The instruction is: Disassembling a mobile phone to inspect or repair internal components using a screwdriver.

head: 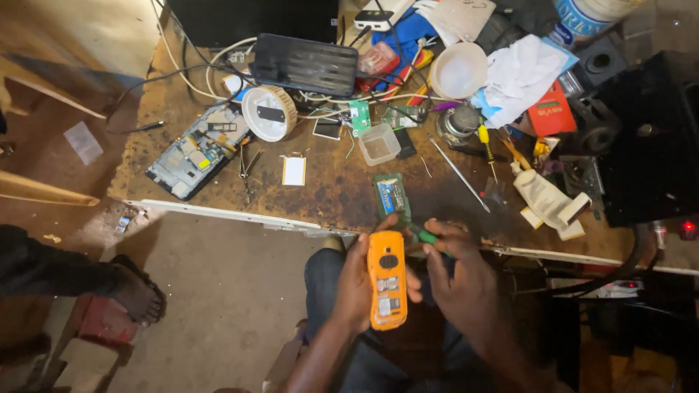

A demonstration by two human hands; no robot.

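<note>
My left hand grips an orange mobile phone body, back side up, with its inner parts showing, held over my lap just below the bench edge. My right hand is closed around a green-handled screwdriver, whose handle pokes out to the left next to the phone's top end. The tool's tip is hidden. A green circuit board lies on the bench right above both hands.
The stained workbench carries an opened tablet, a white round lid, a small clear tub, a black device, cables, a metal rod and screwdrivers. Another person's sandalled foot is at left.
</note>
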